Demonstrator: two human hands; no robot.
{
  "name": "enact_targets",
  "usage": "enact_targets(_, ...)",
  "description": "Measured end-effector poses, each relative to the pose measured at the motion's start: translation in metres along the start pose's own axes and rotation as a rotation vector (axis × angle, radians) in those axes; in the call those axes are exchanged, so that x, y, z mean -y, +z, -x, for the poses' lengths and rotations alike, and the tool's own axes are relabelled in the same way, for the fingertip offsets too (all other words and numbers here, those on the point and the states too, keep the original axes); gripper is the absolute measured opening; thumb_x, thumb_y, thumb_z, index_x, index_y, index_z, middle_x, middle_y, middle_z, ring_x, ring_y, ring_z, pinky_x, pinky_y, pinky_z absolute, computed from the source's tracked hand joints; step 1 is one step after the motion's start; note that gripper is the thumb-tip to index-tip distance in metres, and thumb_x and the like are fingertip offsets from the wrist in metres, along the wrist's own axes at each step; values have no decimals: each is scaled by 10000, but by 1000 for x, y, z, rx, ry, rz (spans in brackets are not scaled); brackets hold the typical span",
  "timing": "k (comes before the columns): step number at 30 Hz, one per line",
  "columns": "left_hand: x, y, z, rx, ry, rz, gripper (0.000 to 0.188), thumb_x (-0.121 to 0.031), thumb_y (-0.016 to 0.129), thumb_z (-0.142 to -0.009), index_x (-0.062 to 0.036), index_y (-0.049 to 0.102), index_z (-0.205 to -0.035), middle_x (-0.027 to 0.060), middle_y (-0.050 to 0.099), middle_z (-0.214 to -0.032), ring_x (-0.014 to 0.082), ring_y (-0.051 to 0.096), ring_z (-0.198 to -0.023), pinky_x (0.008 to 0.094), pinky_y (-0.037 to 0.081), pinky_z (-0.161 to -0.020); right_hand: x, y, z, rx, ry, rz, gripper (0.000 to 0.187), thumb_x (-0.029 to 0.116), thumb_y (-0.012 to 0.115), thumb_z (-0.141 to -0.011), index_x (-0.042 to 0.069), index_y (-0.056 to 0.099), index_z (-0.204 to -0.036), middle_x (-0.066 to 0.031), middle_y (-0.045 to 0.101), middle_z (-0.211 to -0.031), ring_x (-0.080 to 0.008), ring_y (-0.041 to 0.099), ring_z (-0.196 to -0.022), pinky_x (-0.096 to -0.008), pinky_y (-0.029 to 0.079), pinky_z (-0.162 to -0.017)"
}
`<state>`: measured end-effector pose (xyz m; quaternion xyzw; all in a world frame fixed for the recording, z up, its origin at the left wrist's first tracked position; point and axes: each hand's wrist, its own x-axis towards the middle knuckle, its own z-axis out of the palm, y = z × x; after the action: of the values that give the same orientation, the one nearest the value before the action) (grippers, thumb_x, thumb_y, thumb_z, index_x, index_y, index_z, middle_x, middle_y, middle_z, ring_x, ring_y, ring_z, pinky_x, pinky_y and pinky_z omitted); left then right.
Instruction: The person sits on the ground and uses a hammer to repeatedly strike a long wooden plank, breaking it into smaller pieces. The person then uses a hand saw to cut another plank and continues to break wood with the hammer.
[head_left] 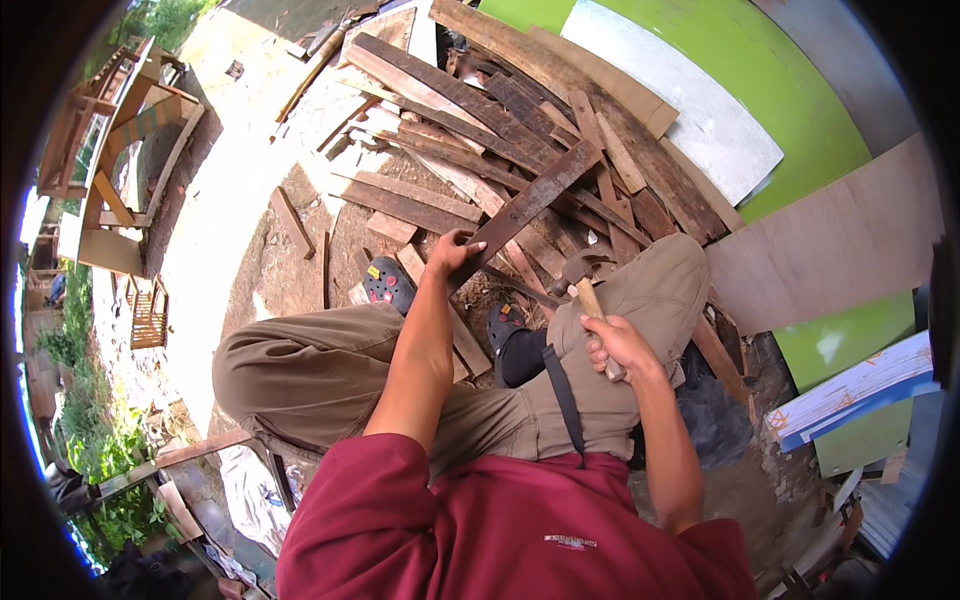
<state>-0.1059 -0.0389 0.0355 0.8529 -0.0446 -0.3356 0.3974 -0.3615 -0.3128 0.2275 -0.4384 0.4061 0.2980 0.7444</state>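
My left hand (456,252) is closed on the near end of a dark wooden plank (525,208), thumb on its upper face. The plank slants up and away to the right, across a heap of scrap boards. In my right hand (617,346) is a hammer (588,290), gripped by its light wooden handle. Its metal head points away from me, just beyond my right thigh. My fingers wrap fully round the handle. The hammer head and the plank are apart.
A pile of old boards (430,150) spreads ahead. Green panels (820,110), a white sheet (670,90) and a plywood panel (820,235) lean at the right. A wooden frame (150,150) stands far left. My clogs (388,283) rest among the boards.
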Motion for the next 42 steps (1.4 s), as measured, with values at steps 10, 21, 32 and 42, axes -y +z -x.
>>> enact_targets(10, 15, 17, 16, -311, -217, -69, 928, -745, 250, -974, 49, 705, -1133, 328, 668, -1158, 468, 607, -1175, 505, 431, -1020, 50, 47, -126, 532, 480, -172, 219, 297, 552, -1021, 86, 519, -970, 71, 435, -601, -3, 363, -409, -185, 310, -344)
enact_targets(21, -29, 7, 42, -348, 402, -176, 722, -569, 784, -768, -19, 656, -1218, 183, 681, -1179, 365, 659, -1077, 429, 509, -963, 119, 28, -208, 869, 705, -572, 577, 303, 406, -1079, -109, 284, -1464, -42, 463, -777, -49, 461, -442, -170, 410, -342)
enact_targets(32, -123, -28, -6, -26, 60, -280, 735, -667, 769, -712, 46, 755, -891, 265, 697, -757, 372, 712, -753, 442, 547, -723, 144, -26, -208, 745, 447, -1090, 562, 216, 456, -1040, -113, 235, -1439, -155, 468, -916, -139, 544, -578, -212, 518, -467)
enact_targets(42, -80, 4, 14, -341, 149, -82, 494, -447, 554, -965, 6, 750, -938, 251, 707, -930, 422, 672, -905, 480, 511, -821, 162, 44, -175, 77, -543, -340, 772, 740, 308, -985, 48, 625, -855, -96, 598, -771, -213, 593, -784, -425, 490, -873)
